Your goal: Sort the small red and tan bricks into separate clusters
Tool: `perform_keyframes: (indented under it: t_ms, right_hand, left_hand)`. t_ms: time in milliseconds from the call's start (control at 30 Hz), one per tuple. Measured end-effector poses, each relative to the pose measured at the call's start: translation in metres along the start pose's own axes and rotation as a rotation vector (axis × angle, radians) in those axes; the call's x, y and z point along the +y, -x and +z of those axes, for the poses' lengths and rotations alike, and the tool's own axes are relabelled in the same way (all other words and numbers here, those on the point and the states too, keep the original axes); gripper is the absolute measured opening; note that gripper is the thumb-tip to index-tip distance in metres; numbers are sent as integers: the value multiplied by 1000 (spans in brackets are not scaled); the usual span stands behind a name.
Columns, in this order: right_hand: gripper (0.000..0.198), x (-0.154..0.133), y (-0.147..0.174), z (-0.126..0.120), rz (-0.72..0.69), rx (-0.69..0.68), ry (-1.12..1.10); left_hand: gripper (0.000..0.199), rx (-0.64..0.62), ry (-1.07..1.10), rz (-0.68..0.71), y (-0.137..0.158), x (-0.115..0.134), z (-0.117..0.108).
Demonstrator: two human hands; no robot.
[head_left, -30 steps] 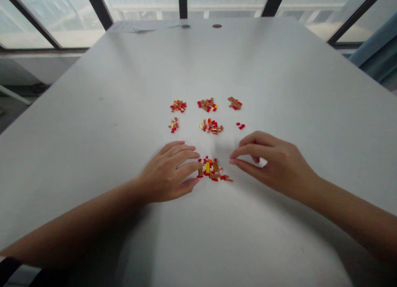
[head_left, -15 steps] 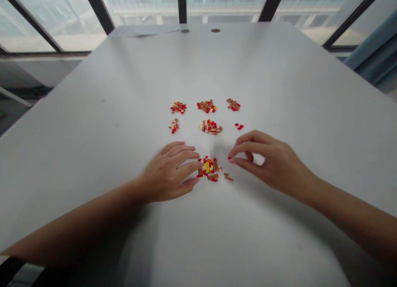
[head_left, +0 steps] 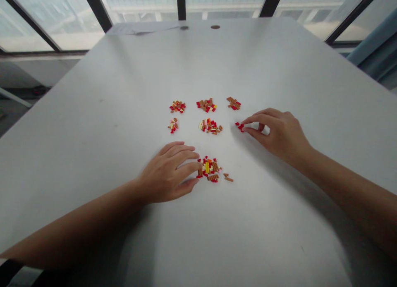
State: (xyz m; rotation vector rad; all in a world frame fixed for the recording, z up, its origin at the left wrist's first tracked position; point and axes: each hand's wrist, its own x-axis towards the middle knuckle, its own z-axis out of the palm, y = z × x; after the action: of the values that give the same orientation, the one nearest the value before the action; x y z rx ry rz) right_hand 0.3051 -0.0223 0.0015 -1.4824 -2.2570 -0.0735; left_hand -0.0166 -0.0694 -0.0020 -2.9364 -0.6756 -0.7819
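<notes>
At the left edge of a mixed pile of small toy bricks (head_left: 207, 168), my left hand (head_left: 170, 171) rests on the table with fingers spread, its fingertips against the outer pieces. The pile mixes red, brown, yellow, orange and cream pieces. Farther right, my right hand (head_left: 276, 132) has thumb and forefinger drawn together at a small group of red bricks (head_left: 238, 125). A red brick (head_left: 242, 129) shows at those fingertips, partly covered by them. Two brown pieces (head_left: 228, 178) lie just right of the mixed pile.
Behind my hands are several sorted groups: small mixed pieces (head_left: 178, 106), brown and red pieces (head_left: 206, 105), flat brown pieces (head_left: 233, 103), a small pink-and-red group (head_left: 173, 125) and a larger mixed group (head_left: 210, 126). All lie on a white table (head_left: 198, 233). Papers (head_left: 136, 28) lie at its far edge.
My right hand has moved away from me and slightly right, carrying a red brick from beside the mixed pile to the small red group. My left hand has stayed in place.
</notes>
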Motion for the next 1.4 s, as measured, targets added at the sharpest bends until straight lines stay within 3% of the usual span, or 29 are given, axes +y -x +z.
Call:
perform_keyframes:
  t_ms: [167, 400, 567, 700, 1233, 1400]
  right_hand:
    - [16, 4, -2, 1, 17, -67, -5]
    - [13, -15, 1, -10, 34, -19, -93]
    - [9, -45, 13, -29, -86, -284, -376]
    - [12, -63, 17, -32, -188, -366, -444]
    - [12, -66, 19, -25, -234, -427, -359]
    - [13, -69, 18, -26, -257, -380, -369]
  left_hand:
    - [18, 0, -10, 1, 0, 0, 2]
    - [17, 1, -8, -1, 1, 3, -2]
    - [18, -3, -3, 0, -3, 1, 0]
    - [19, 6, -10, 8, -6, -1, 0]
    - [18, 8, -4, 13, -10, 0, -3]
    - [18, 19, -12, 17, -10, 0, -3]
